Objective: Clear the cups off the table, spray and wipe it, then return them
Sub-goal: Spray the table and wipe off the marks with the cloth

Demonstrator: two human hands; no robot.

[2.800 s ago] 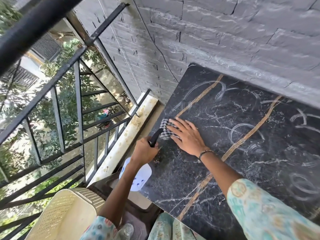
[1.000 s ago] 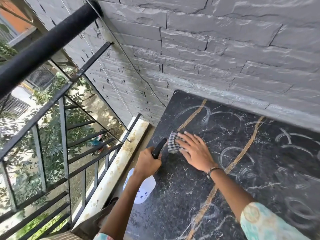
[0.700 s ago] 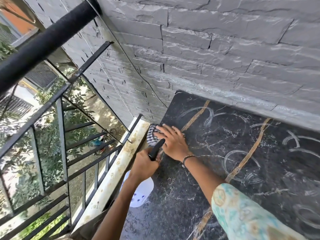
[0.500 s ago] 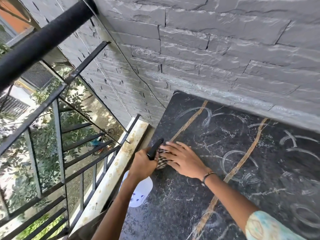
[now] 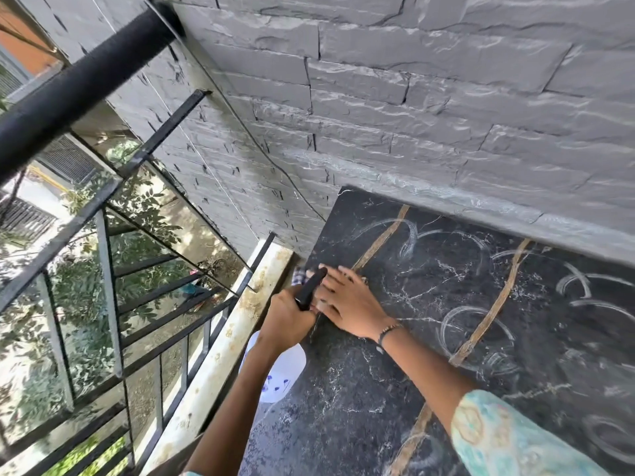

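We see the right hand pressing with flat fingers a checked cloth at the left edge of the black marble table, while the left hand grips the spray bottle just beside that edge.

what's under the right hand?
A checkered cloth, pressed flat on the dark marble table by the right hand. Only its corner shows at the table's left edge; the rest is covered.

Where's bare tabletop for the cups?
Free: the tabletop right of the right hand, from the wall to the near edge. Crowded: the left edge, where both hands, cloth and spray bottle bunch.
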